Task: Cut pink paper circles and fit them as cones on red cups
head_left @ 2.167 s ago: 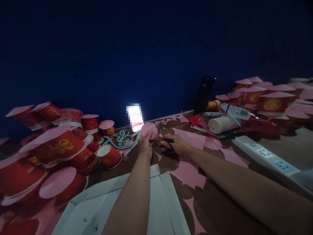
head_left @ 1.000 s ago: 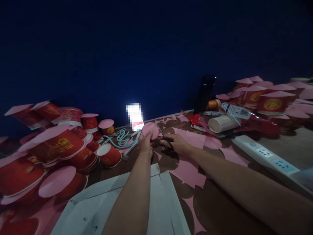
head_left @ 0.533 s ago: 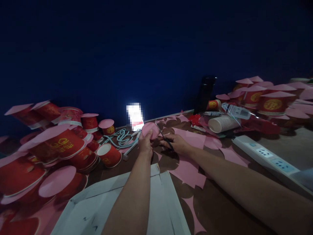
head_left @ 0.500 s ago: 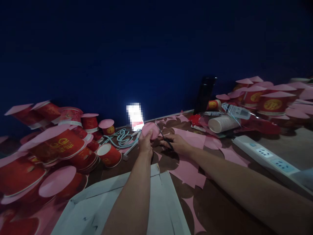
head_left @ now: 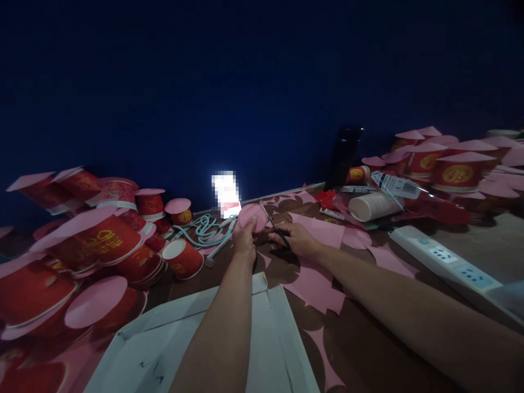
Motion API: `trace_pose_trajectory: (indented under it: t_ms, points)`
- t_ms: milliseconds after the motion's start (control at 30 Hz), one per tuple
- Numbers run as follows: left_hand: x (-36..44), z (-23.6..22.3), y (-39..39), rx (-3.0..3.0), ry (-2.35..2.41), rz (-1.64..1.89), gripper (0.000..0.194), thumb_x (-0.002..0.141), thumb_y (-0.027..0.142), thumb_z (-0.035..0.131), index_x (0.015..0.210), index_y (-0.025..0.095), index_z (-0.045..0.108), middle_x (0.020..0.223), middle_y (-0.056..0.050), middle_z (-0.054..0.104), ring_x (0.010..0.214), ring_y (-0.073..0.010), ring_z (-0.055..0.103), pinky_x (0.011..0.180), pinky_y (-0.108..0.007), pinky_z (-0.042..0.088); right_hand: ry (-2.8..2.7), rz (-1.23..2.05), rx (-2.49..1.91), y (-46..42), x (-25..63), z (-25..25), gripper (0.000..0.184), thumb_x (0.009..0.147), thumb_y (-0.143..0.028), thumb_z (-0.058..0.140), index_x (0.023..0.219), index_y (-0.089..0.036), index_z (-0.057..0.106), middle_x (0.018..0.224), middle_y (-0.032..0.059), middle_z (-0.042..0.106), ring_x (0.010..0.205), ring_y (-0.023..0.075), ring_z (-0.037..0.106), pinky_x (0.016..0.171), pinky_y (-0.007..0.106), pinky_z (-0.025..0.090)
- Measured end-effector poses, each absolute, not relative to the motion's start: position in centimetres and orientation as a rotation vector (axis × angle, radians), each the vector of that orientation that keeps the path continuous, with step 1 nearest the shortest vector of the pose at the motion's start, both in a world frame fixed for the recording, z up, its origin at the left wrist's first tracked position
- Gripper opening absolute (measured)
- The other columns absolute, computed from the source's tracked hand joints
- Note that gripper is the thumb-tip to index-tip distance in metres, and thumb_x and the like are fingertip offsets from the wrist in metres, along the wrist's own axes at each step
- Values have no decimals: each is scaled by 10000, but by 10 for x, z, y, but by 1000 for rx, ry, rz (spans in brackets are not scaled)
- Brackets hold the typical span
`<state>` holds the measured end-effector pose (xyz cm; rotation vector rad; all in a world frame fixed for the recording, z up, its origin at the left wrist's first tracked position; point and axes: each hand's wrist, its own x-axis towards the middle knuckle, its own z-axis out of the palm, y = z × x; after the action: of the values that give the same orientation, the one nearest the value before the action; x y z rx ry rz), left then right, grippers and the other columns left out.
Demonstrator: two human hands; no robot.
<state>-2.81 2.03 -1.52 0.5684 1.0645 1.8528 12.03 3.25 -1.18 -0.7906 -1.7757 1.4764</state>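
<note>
Just above the left hand (head_left: 244, 240), there's the pink disc (head_left: 252, 215), and I've got that hand clamped on it, thumb flat across its lower face. It's round and thin, like matte paper, so no long axis to read. Right of the disc, the right hand (head_left: 301, 240) is closed around the scissors (head_left: 281, 236): dark handles, slim metal blades slanting up and leftward to the disc's right edge. From back here I can't tell whether the blades touch it or stand apart. The left hand is plainly the nearer one.

Outward now: right of the disc lie flat pink sheets (head_left: 319, 232) with curved bites out of them, on a smooth brown table (head_left: 364, 338). Left of the disc, there's a soft loop of pale blue cord (head_left: 202, 233), then a glossy red paper cup (head_left: 184, 261), tilted, mouth showing. Farther left, more red cups (head_left: 109, 240) pile up under pink rounds. Well right of the disc, a ribbed stack of pale cups (head_left: 373, 207) lies on its side, near a hard white power strip (head_left: 417, 244).
</note>
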Motion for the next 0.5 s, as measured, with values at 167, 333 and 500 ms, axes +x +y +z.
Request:
trace_pose_trajectory:
  t_ms: [167,333,500]
  points:
    - [-29,-15,20,551,1062,1849,468,571,368,777,956,142,635,753,-28,662,584,-149,611,556,-279,486,-1637,1557,-796,33,119,-14,400,696,-479,723,940,-162,701,679,-7,591,569,108,531,569,257,510]
    - [-29,-13,21,529,1003,1889,422,544,316,786,903,147,641,777,-29,674,641,-144,622,638,-287,500,-1655,1433,-855,35,121,-13,389,722,-474,702,971,-174,698,674,-5,596,554,113,531,510,242,475]
    - [-28,-11,20,522,939,1852,364,541,252,763,863,147,629,731,-7,660,645,-141,627,677,-295,505,-1506,1298,-894,34,120,-4,391,699,-436,718,983,-169,681,755,12,634,615,120,539,544,241,444]
